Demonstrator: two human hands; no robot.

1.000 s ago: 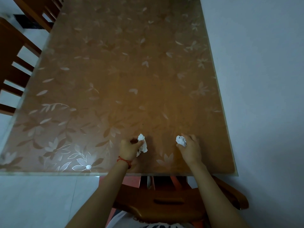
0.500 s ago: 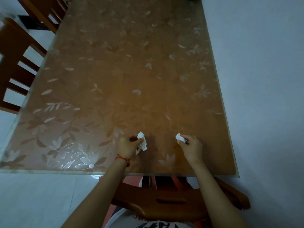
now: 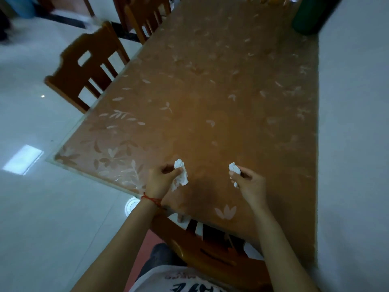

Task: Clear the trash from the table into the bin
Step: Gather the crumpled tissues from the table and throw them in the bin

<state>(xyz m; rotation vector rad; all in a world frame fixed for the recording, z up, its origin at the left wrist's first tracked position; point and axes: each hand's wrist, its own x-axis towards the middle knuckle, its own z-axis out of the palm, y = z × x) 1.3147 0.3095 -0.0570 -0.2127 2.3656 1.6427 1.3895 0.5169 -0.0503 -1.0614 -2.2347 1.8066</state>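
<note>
My left hand (image 3: 159,178) pinches a crumpled white tissue (image 3: 181,172) just above the near part of the brown table (image 3: 210,91), which has a leaf-patterned cover. A red string is tied around that wrist. My right hand (image 3: 248,182) grips a second, smaller white tissue wad (image 3: 234,168), with a scrap of it showing under the fingers. Both hands are lifted slightly off the tabletop, about a hand's width apart. No bin is clearly in view.
A wooden chair (image 3: 88,66) stands at the table's left side, with more chairs (image 3: 145,15) farther back. Another wooden chair (image 3: 210,253) is tucked under the near edge in front of me. A dark green object (image 3: 305,20) sits at the far right corner. A white wall (image 3: 353,144) borders the right.
Both hands have lifted off the tabletop, each with its tissue. The view has swung to the left and tilted, bringing the left chairs and floor into sight.
</note>
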